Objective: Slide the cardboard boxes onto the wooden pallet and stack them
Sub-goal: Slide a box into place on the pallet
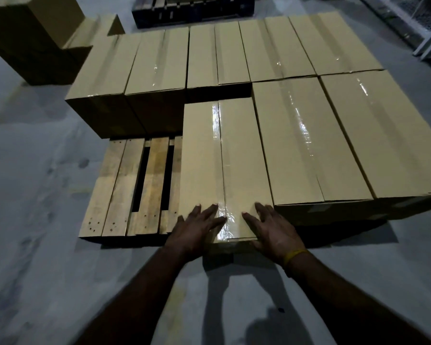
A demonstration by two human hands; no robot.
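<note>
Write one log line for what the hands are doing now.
left hand: flat on taped tan cardboard box | right hand: flat on same box | box: on slatted wooden pallet, near end overhanging

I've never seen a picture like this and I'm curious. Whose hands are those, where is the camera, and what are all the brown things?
There is no machine here. A person wears a camera on their head, so you look down at their own arms. The left hand and right hand lie flat, fingers spread, on the near end of a taped cardboard box. Nothing is gripped; the hands only press on it. That box lies on a wooden pallet, a slatted platform on the grey floor. More boxes fill the pallet behind and to the right. Bare slats show on the left. Another pile of boxes stands at the far left.
</note>
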